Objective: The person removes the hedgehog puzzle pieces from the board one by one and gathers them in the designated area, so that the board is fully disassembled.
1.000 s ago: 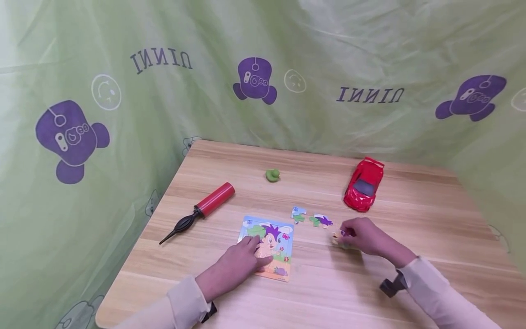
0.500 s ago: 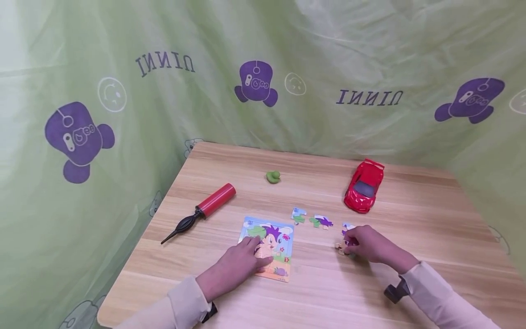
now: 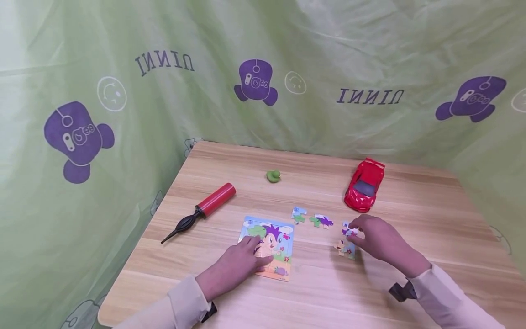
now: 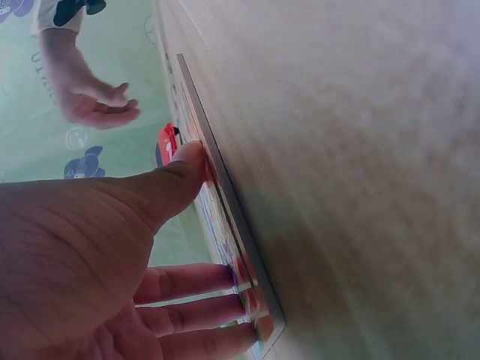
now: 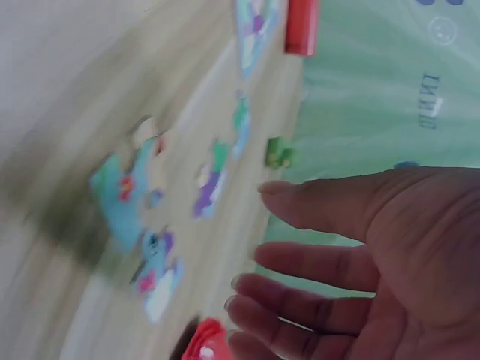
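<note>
Your left hand (image 3: 236,265) rests, fingers spread, on the flat, four-sided picture puzzle with a blue top (image 3: 284,244). Your right hand (image 3: 382,240) holds nothing, thumb and fingers apart, near the colourful, knobby, flat puzzle pieces (image 3: 348,249) on the light-brown wooden table (image 3: 312,294).

The puzzle board (image 3: 272,247) looks smooth, the car (image 3: 364,186) glossy plastic, the table (image 3: 314,288) wood-grained.

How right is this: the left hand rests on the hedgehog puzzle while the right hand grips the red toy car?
No: the right hand isn't gripping the red toy car; the right wrist view shows it holding nothing. The left hand does rest on the hedgehog puzzle.
</note>
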### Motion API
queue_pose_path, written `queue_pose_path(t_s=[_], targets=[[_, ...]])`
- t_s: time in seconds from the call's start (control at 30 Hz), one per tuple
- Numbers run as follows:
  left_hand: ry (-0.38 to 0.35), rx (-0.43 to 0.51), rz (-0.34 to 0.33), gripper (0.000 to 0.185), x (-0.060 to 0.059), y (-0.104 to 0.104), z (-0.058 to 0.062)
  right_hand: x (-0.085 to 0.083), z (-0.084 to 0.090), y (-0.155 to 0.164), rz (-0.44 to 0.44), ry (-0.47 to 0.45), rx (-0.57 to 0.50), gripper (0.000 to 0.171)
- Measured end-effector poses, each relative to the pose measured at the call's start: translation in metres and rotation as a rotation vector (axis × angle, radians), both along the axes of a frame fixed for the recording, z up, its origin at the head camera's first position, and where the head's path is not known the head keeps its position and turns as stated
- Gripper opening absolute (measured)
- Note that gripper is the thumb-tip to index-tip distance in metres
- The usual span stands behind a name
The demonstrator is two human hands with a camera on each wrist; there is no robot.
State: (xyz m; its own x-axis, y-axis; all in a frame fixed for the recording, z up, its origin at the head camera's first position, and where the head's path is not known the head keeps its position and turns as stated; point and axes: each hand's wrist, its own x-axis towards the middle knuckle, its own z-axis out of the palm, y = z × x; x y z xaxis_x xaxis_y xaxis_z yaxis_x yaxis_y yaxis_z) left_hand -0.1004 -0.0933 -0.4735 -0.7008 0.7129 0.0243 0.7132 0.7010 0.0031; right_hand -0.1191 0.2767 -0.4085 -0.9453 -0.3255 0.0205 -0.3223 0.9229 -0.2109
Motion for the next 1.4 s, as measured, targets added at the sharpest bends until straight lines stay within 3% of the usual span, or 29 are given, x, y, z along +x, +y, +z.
queue_pose_path(t_s=[0.17, 0.37, 0.57, 0.73, 0.83, 0.93, 1.2, 1.4], targets=[[-0.002, -0.004, 0.006, 0.037, 0.002, 0.001, 0.002, -0.005, -0.001, -0.029, 0.057, -0.013, -0.067, 0.017], [-0.023, 0.023, 0.023, 0.037, 0.003, 0.003, 0.001, -0.019, -0.026, -0.095, 0.194, -0.073, -0.151, 0.018], [0.056, 0.034, 0.03, 0.043, 0.004, 0.002, -0.003, -0.021, -0.045, -0.158, 0.323, 0.048, 0.024, 0.029], [0.086, 0.048, 0.038, 0.042, 0.006, 0.004, -0.004, -0.018, -0.05, -0.181, 0.324, 0.14, 0.168, 0.034], [0.097, 0.034, 0.054, 0.041, 0.008, 0.006, -0.004, -0.019, -0.05, -0.185, 0.313, 0.136, 0.17, 0.035], [0.105, 0.002, 0.07, 0.039, 0.01, 0.008, -0.004, -0.021, -0.049, -0.186, 0.295, 0.068, 0.117, 0.033], [0.131, -0.047, 0.052, 0.036, 0.011, 0.008, -0.004, -0.037, -0.051, -0.183, 0.167, -0.259, -0.163, 0.03], [0.168, -0.11, -0.007, 0.036, 0.009, 0.004, -0.002, -0.052, -0.042, -0.176, 0.115, -0.357, -0.345, 0.016]])
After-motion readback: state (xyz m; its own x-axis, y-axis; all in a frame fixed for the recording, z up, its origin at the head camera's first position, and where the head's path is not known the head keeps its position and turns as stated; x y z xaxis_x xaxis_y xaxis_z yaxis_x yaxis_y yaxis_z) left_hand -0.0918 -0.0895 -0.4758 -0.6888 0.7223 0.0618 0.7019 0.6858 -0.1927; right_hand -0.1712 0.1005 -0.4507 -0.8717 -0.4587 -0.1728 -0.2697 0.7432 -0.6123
